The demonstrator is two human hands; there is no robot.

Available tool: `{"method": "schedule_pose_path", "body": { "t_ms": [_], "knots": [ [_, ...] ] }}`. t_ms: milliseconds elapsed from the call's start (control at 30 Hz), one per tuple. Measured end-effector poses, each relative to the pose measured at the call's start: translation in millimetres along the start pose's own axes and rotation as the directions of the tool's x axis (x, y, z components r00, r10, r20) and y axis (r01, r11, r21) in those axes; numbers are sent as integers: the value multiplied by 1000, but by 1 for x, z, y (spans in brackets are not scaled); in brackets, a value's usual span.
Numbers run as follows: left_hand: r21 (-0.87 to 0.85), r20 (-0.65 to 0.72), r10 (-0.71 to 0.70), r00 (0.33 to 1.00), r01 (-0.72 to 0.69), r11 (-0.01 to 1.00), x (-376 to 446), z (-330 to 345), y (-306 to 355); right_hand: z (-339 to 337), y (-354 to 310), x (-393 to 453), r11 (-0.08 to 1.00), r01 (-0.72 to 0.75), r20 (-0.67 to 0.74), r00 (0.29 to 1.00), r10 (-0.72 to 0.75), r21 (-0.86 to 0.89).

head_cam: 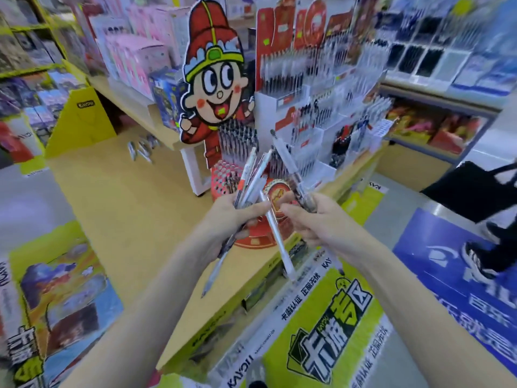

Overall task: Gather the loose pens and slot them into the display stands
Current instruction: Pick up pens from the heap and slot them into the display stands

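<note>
On the far left of the wooden counter, a few loose pens are seen lying flat, well apart from both hands and apparently not yet gathered. Nearer the middle, the left hand is closed around a bundle of pens, fanned upward and tilted right, with tips projecting below the palm; the bundle is judged to be held as a reserve from which single pens can be drawn. One white pen is seen slanting down between the two hands; which hand bears it cannot be told. The right hand is clamped on a single pen, held near upright with its cap toward the display stands, presumably oriented for slotting. The stands are noted just beyond the hands, beside a cartoon cut-out figure, with rows already largely filled. Motion blur limits finer detail on the right
</note>
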State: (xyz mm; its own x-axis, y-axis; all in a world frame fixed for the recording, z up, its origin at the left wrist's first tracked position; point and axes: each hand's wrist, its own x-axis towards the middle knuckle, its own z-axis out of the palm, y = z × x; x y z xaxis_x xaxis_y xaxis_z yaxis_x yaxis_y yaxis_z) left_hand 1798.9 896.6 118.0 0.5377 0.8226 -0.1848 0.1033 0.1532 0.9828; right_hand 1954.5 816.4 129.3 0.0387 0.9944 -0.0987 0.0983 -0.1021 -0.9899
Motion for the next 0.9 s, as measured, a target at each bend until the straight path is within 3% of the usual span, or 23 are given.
{"method": "schedule_pose_path", "body": {
  "t_ms": [267, 400, 567, 633, 767, 900],
  "knots": [
    [55, -19, 46, 999, -45, 997, 79, 16, 1, -55, 12, 81, 987, -32, -43, 999, 26, -155],
    [32, -97, 38, 995, -35, 999, 134, 24, 6, -91, 9, 134, 969, -4, 11, 1000, 7, -246],
    [21, -161, 4, 987, -1, 1000, 189, 29, 13, -141, 14, 180, 980, -145, 79, 984, 157, -137],
    [90, -152, -17, 988, 31, 995, 199, 29, 17, -153, 19, 194, 984, -175, 82, 981, 177, -29],
    [173, -140, -53, 989, 78, 982, 224, 35, 27, -189, 23, 237, 964, -187, 82, 981, 174, 189],
    [150, -147, -103, 984, 125, 981, 245, 58, 30, -221, 26, 272, 959, -147, 160, 981, 111, 240]
  ]
}}
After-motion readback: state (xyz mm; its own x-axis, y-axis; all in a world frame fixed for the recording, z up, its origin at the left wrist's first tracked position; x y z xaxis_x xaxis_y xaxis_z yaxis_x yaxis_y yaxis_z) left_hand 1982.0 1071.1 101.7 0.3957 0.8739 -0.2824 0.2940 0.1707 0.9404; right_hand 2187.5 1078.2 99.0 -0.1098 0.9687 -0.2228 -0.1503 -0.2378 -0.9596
